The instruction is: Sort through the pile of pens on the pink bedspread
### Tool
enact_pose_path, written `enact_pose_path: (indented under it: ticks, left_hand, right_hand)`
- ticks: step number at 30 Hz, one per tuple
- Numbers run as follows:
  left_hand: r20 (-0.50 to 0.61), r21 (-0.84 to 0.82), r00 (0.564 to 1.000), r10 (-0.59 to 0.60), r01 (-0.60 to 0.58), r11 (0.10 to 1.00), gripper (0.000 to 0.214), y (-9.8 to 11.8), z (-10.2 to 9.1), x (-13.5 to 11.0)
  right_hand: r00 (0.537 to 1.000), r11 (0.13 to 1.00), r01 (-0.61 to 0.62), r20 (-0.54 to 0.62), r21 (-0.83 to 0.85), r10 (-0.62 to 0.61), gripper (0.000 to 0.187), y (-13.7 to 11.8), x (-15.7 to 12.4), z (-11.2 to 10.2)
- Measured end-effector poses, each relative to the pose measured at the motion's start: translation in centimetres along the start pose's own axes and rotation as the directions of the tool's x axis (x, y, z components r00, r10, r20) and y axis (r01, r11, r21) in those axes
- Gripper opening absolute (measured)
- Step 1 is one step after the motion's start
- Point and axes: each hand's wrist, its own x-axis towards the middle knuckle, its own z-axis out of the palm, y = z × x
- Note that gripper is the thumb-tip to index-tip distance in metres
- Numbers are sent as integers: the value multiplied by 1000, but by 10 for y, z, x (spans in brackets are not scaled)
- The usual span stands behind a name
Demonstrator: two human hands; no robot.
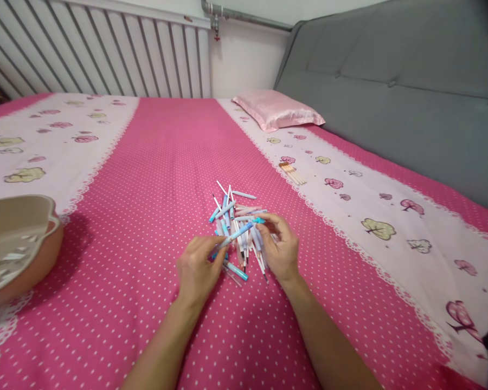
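A loose pile of several blue, white and pink pens (pixel 235 214) lies on the pink dotted bedsheet (pixel 154 179). My left hand (pixel 197 268) pinches the lower end of one blue pen (pixel 236 234), which slants up to the right over the pile. My right hand (pixel 281 248) is curled at the pile's right side, its fingertips closed on that pen's upper end near the blue cap. Both hands rest just in front of the pile.
A beige and orange basin (pixel 20 244) with small bits inside sits at the left edge. A small bundle of wooden sticks (pixel 293 172) lies on the white floral strip. A pink pillow (pixel 277 110) and a grey headboard (pixel 398 92) stand at the back right.
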Motion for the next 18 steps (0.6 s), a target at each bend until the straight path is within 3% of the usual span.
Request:
enact_pose_path:
  ticks: [18]
  left_hand:
    - [30, 0, 999, 35, -35, 999, 16, 0, 0, 1]
  right_hand:
    - [986, 978, 160, 72, -134, -152, 25, -1, 1, -3]
